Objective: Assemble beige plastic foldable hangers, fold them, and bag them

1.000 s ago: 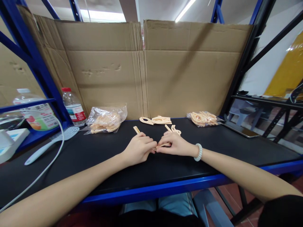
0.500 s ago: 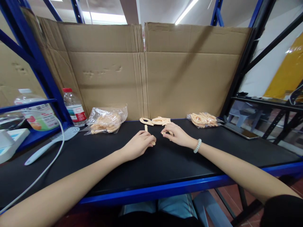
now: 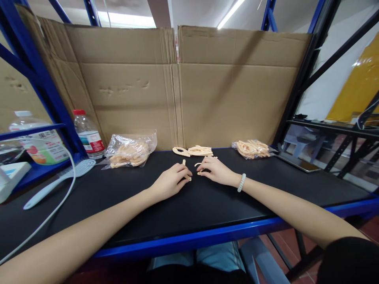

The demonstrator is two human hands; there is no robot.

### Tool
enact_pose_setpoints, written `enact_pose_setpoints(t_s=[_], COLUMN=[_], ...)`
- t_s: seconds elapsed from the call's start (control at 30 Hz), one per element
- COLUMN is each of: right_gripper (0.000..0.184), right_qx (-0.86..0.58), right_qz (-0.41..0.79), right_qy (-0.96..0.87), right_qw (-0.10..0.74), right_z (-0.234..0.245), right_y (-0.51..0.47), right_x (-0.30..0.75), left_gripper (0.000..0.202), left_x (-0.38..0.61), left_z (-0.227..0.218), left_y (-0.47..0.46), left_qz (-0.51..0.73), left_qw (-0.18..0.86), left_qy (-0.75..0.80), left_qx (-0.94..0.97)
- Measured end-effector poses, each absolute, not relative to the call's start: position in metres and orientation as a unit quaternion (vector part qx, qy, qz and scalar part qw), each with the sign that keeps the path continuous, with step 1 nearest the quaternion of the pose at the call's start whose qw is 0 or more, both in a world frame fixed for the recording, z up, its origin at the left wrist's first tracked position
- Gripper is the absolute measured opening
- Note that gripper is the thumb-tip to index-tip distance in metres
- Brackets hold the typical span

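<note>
My left hand [image 3: 169,182] is closed around a small beige piece [image 3: 189,178]; one end pokes out above my fingers and another below, the middle hidden. To its right, my right hand [image 3: 219,172] pinches a curved beige piece [image 3: 197,164], mostly covered by my fingers. The two hands face each other slightly apart over the black tabletop [image 3: 189,209]. Just behind them lie a flat beige oval ring [image 3: 185,153] and a small pile of similar beige pieces [image 3: 199,151]. The exact kind of these parts is unclear.
Clear bags of beige pieces stand at the back left [image 3: 130,152] and back right [image 3: 253,149]. Further left are a red-capped bottle [image 3: 91,138], a pale hairbrush [image 3: 63,181] and a white cable [image 3: 63,197]. A flat dark device [image 3: 299,162] lies right. Cardboard [image 3: 237,86] closes the back.
My right hand has moved a little left and its fingers have shifted around the curved piece. My left hand has tilted its piece slightly. The view has shifted a little.
</note>
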State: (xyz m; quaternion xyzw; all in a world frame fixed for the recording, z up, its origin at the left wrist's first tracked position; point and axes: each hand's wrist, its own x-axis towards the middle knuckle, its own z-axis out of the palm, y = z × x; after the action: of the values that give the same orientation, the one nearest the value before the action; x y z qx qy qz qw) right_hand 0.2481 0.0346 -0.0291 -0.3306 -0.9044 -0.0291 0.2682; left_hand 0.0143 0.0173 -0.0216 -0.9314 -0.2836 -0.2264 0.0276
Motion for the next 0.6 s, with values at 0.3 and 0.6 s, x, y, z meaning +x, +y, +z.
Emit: enact_pose_setpoints(t_s=[0.3, 0.6], right_gripper=[0.018, 0.014], right_qx=[-0.328, -0.396], right_qz=[-0.035, 0.000], right_qy=[-0.914, -0.904], right_qw=[0.235, 0.164], right_z=[-0.024, 0.003], right_y=[0.032, 0.024], right_x=[0.246, 0.276], left_gripper=[0.021, 0.023], left_x=[0.012, 0.014], left_z=[-0.019, -0.020], left_y=[0.013, 0.009], left_qz=[-0.199, -0.199], left_qw=[0.031, 0.019], left_qy=[-0.312, -0.311], left_qx=[-0.928, -0.929])
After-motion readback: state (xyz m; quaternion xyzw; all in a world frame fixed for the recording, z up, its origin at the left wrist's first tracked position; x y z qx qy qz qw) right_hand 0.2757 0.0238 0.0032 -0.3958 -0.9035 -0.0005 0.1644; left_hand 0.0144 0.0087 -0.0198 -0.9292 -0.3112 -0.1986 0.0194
